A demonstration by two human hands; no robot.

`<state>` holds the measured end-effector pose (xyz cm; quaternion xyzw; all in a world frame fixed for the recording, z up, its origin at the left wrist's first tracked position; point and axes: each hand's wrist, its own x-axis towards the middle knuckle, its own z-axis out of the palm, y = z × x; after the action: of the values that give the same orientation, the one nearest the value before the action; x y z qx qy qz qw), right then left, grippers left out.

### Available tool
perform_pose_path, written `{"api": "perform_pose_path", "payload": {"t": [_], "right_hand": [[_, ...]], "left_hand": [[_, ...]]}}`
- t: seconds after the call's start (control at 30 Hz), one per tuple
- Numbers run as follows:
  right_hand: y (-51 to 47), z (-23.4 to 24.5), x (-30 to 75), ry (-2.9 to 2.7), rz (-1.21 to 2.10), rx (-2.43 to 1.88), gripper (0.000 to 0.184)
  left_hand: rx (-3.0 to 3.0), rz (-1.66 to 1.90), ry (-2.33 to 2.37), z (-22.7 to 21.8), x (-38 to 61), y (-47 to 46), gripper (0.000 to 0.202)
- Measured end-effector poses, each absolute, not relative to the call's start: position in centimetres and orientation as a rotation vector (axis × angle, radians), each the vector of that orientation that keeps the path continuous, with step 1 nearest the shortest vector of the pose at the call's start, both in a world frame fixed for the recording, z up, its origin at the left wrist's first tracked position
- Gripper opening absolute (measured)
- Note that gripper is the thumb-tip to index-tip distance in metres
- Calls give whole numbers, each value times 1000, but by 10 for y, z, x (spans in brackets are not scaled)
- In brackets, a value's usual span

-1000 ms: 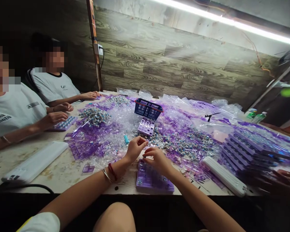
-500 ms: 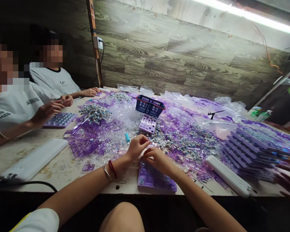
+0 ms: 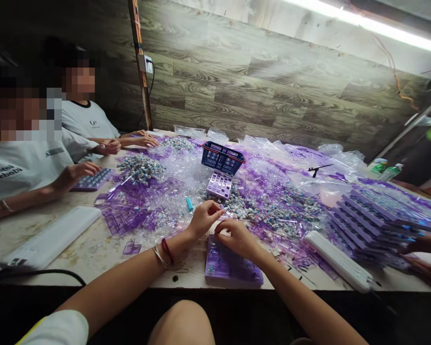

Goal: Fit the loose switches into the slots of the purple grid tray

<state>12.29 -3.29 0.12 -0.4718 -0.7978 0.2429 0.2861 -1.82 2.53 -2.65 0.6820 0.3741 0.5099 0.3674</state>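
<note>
My left hand hovers just above the far end of a purple plastic tray at the table's near edge, its fingers pinched on a small piece too tiny to name. My right hand rests over the same tray, fingers curled and pinched close to the left fingertips. A heap of small grey-blue parts lies right behind both hands.
Two people sit on the left over a purple tray. A blue basket and a pale tray stand mid-table. Stacked purple trays are at right, where another person's hand reaches. White bars lie near the front edge.
My hands stay almost where they were, pinching over the tray. The nearer person on the left has lowered a hand onto their tray; the farther person's hands have shifted right.
</note>
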Motion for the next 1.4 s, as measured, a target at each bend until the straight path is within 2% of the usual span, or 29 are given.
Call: {"api": "perform_pose_path", "payload": {"t": [0.3, 0.57, 0.87, 1.13, 1.4], "right_hand": [[-33, 4, 121, -2262, 513, -1289, 20], [-45, 20, 112, -2617, 87, -1406, 14], [-44, 19, 108, -2763, -189, -1395, 20], [-48, 19, 104, -2810, -340, -1373, 23], [-48, 21, 103, -2826, -337, -1350, 22]], "left_hand": [[1745, 1320, 957, -26, -18, 25, 23], [1759, 1329, 959, -25, -19, 25, 23], [1739, 1312, 971, -26, -19, 26, 22], [1732, 1317, 977, -25, -19, 25, 20], [1740, 1305, 995, -28, -18, 27, 21]]}}
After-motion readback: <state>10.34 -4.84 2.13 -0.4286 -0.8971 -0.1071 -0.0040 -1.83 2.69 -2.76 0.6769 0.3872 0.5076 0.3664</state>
